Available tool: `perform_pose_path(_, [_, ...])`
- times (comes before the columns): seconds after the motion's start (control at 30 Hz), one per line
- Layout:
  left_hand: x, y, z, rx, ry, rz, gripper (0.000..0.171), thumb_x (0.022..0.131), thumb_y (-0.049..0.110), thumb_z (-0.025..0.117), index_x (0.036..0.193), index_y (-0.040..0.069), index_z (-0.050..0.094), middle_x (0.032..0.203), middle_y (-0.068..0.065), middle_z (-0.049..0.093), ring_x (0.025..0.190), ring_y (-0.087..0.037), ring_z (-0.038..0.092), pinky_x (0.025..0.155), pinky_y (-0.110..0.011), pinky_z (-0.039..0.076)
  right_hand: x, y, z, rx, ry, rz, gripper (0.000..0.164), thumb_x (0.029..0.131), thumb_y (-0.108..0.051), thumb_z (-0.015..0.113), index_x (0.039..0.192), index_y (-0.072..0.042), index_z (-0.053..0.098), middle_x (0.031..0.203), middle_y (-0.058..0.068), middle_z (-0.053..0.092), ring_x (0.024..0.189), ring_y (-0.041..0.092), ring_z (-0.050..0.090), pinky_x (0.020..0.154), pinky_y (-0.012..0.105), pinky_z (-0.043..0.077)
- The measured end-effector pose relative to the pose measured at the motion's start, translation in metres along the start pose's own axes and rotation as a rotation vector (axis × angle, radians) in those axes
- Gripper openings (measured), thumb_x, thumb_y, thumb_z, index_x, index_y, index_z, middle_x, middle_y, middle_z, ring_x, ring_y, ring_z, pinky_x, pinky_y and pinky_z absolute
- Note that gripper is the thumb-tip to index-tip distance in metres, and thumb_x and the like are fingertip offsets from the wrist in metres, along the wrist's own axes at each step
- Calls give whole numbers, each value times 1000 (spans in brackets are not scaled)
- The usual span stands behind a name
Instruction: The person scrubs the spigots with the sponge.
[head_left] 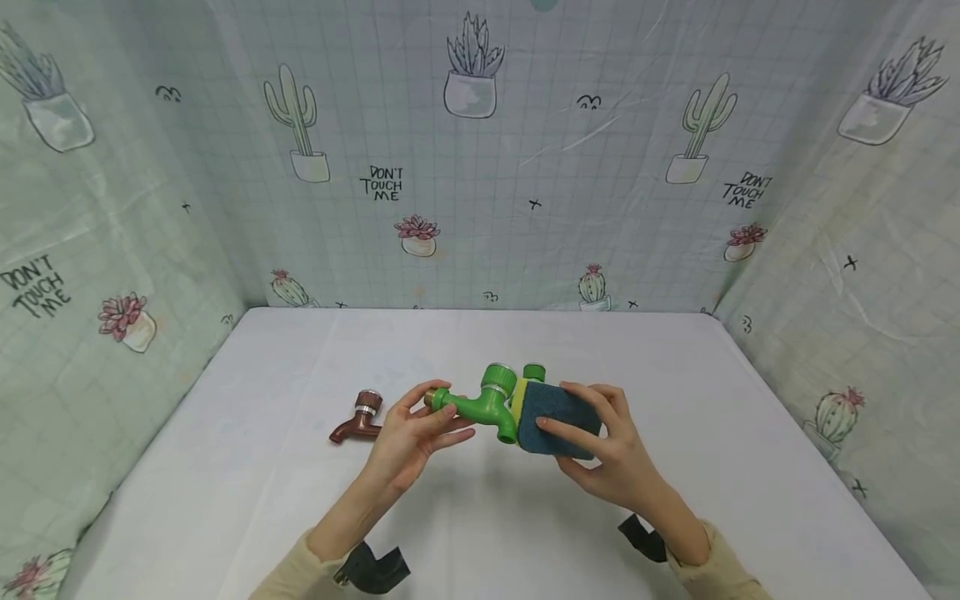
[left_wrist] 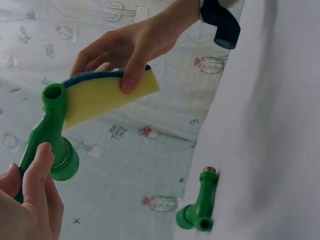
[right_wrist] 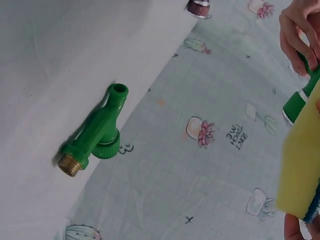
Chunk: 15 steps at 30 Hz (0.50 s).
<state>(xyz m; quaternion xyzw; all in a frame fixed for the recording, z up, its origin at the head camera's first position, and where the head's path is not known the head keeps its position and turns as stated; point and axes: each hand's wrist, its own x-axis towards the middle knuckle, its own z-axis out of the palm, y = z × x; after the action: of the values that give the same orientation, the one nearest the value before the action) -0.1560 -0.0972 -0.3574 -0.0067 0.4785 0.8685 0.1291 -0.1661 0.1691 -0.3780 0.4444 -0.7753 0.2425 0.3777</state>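
My left hand (head_left: 417, 433) pinches a green tap (head_left: 487, 407) by its threaded inlet end, raised over the table. In my right hand (head_left: 617, 450) is a sponge (head_left: 558, 419), yellow foam on one side and dark blue scouring pad on the other. The sponge's edge meets the tap near its spout, as the left wrist view shows with the yellow foam (left_wrist: 110, 100) beside the green spout (left_wrist: 54, 95). A second green tap (right_wrist: 97, 130) with a brass thread lies on the table, mostly hidden behind the sponge in the head view.
A brown tap (head_left: 362, 421) lies on the white table (head_left: 300, 358) to the left, partly behind my left hand. Curtains printed with cacti (head_left: 472, 208) enclose the table at the back and both sides. Dark straps (head_left: 375, 568) hang at both wrists.
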Motion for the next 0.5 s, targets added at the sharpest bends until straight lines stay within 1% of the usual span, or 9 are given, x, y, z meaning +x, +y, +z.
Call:
perform_pose_path(0.13, [-1,0,2,-18,-25,-55,26,85,-4,53,107,8,47,95,-7,51,85,-22,67,80,-42,51,2,0,1,-34,27,-30,28,86,-34,51,106,-22,66,122,21,49,100,32,38,79,35,38])
perform_pose_path(0.23, [-3,-1,2,-29,-43,-83,26,85,-4,52,108,8,46,94,-7,49,85,-22,67,80,-42,51,3,-1,1,-97,49,-64,26,87,-32,49,105,-22,66,119,22,50,98,35,39,73,42,40])
perform_pose_path(0.3, [-3,-1,3,-28,-48,-83,27,85,-4,53,108,8,46,94,-7,49,85,-23,67,80,-41,51,4,-2,2,-166,63,-88,26,88,-30,48,105,-23,65,116,22,50,96,37,39,70,45,41])
perform_pose_path(0.4, [-3,-1,5,-22,-45,-71,27,85,-3,54,108,8,46,94,-7,49,84,-23,67,80,-42,51,4,-2,4,-251,89,-120,25,89,-27,47,105,-24,65,114,23,52,94,39,40,68,49,40])
perform_pose_path(0.5, [-3,0,6,-18,-44,-65,26,84,-3,55,107,8,47,93,-7,49,83,-23,67,80,-42,51,3,0,5,-279,100,-126,25,89,-27,47,105,-24,65,113,23,52,93,39,41,69,49,39])
